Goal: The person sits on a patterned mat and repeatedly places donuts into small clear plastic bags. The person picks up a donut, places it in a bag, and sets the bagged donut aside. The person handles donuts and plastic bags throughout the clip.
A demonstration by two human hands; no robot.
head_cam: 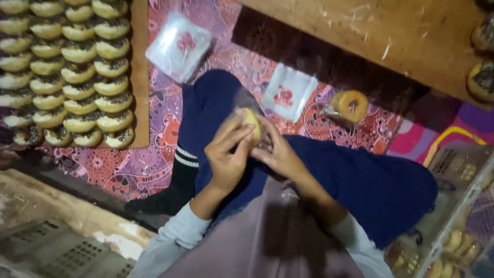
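Floor covering: a patterned pink and purple batik-style cloth [154, 154] spread over the floor, with a brighter pink, yellow-striped patch at its right edge.
Left board: a flat brown wooden board [139, 77] lies on the cloth, packed with rows of round pale doughnuts with dark sprinkled tops [77, 72].
Upper right: a large tan wooden board [391, 36] reaches over the cloth; more topped doughnuts sit at its right edge.
On the cloth, upper middle: a stack of clear plastic bags with a red print [179, 45].
On the cloth, centre: a single white plastic bag with a red print [289, 91].
Beside it: a golden ring doughnut wrapped in clear plastic [350, 106].
Lower left: bare worn concrete floor [62, 206].
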